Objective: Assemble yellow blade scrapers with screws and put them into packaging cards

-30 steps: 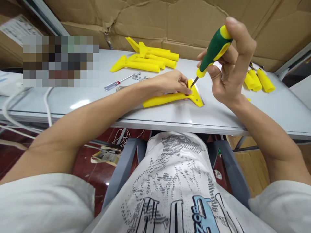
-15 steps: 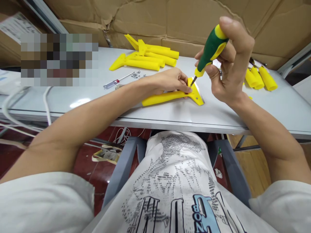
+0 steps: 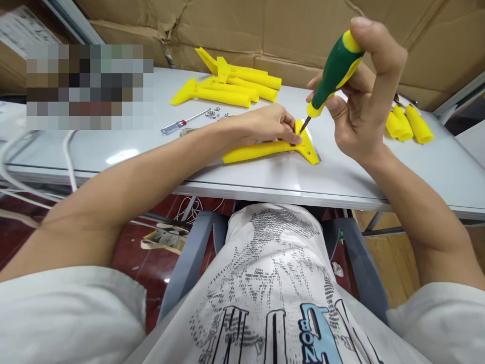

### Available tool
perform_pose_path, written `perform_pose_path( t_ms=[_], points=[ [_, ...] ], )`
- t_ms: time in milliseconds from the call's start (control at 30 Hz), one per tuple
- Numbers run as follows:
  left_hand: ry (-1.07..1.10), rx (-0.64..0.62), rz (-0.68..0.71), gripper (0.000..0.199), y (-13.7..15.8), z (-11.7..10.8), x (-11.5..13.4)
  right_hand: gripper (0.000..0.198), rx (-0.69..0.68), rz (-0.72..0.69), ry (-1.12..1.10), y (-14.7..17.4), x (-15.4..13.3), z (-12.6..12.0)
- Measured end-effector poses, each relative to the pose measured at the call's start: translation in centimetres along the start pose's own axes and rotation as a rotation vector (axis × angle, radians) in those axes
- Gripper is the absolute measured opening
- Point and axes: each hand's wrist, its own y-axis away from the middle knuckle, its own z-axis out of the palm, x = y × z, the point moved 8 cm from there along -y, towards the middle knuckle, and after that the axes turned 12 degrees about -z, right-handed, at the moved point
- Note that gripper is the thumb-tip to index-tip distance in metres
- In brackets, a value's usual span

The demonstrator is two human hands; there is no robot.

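A yellow scraper [image 3: 261, 150] with a thin metal blade along its wide head lies on the table near the front edge. My left hand [image 3: 271, 124] is closed on the scraper's neck and head. In my right hand [image 3: 364, 96] is a green and yellow screwdriver [image 3: 333, 71], tilted, with its handle up. Its tip meets the scraper head beside my left fingertips; the exact contact spot is partly hidden by them. My right index finger presses on the handle's end while the thumb and other fingers hold its side.
Several yellow scraper handles [image 3: 227, 96] lie at the back, and more yellow handles [image 3: 417, 124] at the right. A second screwdriver [image 3: 174, 127] with a clear handle lies beside small screws [image 3: 214, 114]. White cables [image 3: 70, 156] hang at the left. Cardboard [image 3: 227, 30] stands behind the table [image 3: 151, 151].
The view has shifted slightly. The screwdriver leans a little more to the right in my right hand, its tip still at the scraper head. My left hand keeps its hold.
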Motion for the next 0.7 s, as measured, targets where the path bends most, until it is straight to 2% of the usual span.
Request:
perform_pose_path(
  t_ms=[233,400,500,600,700],
  points=[
    [-0.006,0.02,-0.018,0.022,0.0,-0.1,0.0,0.076,-0.035,0.055,0.02,-0.2,-0.2,0.1],
    [-0.001,-0.007,0.003,0.025,-0.1,0.1,0.0,0.075,0.004,-0.098,0.009,-1.0,-1.0,0.1],
    [0.022,-0.009,0.0,0.024,-0.1,0.1,-0.1,0.069,0.02,-0.053,0.05,-1.2,-1.1,-0.1],
    [0.025,-0.007,-0.004,0.019,0.0,0.1,-0.1,0.074,0.078,-0.038,0.14,-1.1,-0.9,-0.7],
    [0.015,0.0,-0.006,0.018,0.1,0.0,-0.1,0.084,0.128,-0.108,0.165,-0.5,-0.1,-0.9]
  ],
)
